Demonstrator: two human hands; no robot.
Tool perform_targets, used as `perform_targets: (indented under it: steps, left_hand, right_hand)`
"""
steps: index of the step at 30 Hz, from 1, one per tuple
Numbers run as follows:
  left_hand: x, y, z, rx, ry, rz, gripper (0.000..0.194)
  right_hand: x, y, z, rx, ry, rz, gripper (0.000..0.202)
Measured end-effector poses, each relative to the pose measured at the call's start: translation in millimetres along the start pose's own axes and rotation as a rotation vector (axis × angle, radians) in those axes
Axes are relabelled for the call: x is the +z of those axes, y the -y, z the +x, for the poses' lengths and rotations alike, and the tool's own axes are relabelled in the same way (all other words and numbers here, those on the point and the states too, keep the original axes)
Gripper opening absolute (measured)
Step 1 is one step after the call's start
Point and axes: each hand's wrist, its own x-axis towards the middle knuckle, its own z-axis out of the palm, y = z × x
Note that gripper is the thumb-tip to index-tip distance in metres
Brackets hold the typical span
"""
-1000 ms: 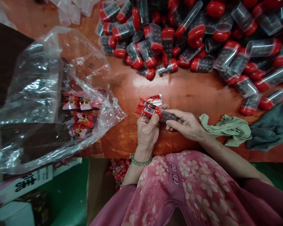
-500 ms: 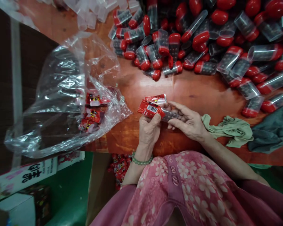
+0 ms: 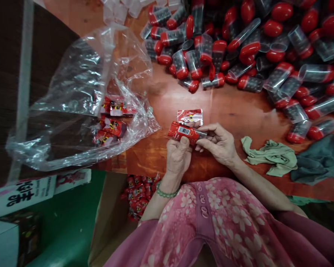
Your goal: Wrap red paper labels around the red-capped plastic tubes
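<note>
Between my hands is a clear tube with a red printed sleeve (image 3: 180, 130) around its left part, a white barcode facing up. My left hand (image 3: 179, 154) pinches the sleeve from below, thumb on top. My right hand (image 3: 218, 142) grips the tube's clear right end with thumb and fingers. Just behind them, a flat red printed wrapper (image 3: 190, 116) lies on the wooden table (image 3: 161, 152). At the left, a clear plastic bag (image 3: 80, 81) has several red printed wrappers (image 3: 114, 127) at its open end.
Many red-capped clear tubes (image 3: 195, 65) are heaped at the back and right. Frosted cups (image 3: 118, 13) stand at the back left. Green cloth (image 3: 272, 155) and dark cloth (image 3: 320, 159) lie right. Below the table edge, a cardboard box (image 3: 102, 218) holds red packed pieces (image 3: 140, 194).
The sleeve now covers more of the tube, and my right hand is closer to my left. The view has shifted, and the flat wrapper shows more clearly behind the sleeve.
</note>
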Motion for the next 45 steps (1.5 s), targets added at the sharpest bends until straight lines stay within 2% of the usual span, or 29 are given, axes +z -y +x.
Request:
perform_targets:
  steps: [4, 7, 10, 14, 19, 26, 29, 33, 36, 39, 41, 43, 45]
  left_hand:
    - [-3.8, 4, 7, 0.003, -0.094, -0.037, 0.043]
    - [-7.4, 10, 8, 0.02, -0.136, 0.007, 0.044]
    - [-10.5, 13, 7, 0.048, -0.11, 0.089, 0.042]
    - [-12.9, 10, 7, 0.001, -0.076, 0.084, 0.041]
    - [-15.2, 7, 6, 0.012, -0.053, 0.122, 0.036]
    - [-13.1, 3, -1, -0.061, -0.026, 0.131, 0.043]
    - [-16.2, -3, -5, -0.016, -0.077, 0.113, 0.041]
    - [-24.5, -12, -9, 0.075, -0.207, 0.072, 0.045]
    - [-31.7, -18, -14, 0.075, -0.229, 0.102, 0.048]
    - [-45.4, -29, -24, 0.086, -0.286, 0.131, 0.048]
    - [-63.6, -40, -37, 0.154, -0.404, 0.158, 0.045]
    - [-91.4, -54, -56, 0.221, -0.56, 0.281, 0.038]
    - [-127.1, -67, -80, 0.18, -0.708, 0.524, 0.029]
  right_hand:
    - [1, -4, 3, -0.049, -0.061, -0.028, 0.03]
    - [1, -5, 3, -0.013, -0.073, -0.022, 0.032]
    - [2, -3, 3, 0.08, -0.044, 0.029, 0.039]
    - [1, 0, 4, 0.149, -0.021, 0.022, 0.044]
    - [1, -1, 2, 0.167, -0.041, 0.013, 0.045]
    - [9, 0, -7, 0.165, -0.1, -0.019, 0.049]
    - [15, 2, -10, 0.174, -0.072, -0.039, 0.045]
    - [26, 1, -11, 0.201, -0.003, -0.066, 0.041]
    - [33, -3, -15, 0.18, 0.069, -0.126, 0.036]
    - [34, -5, -23, 0.179, 0.184, -0.224, 0.028]
    - [30, -4, -27, 0.139, 0.255, -0.33, 0.022]
    - [21, 1, -26, 0.018, 0.253, -0.471, 0.015]
    - [9, 6, -18, -0.141, 0.189, -0.633, 0.012]
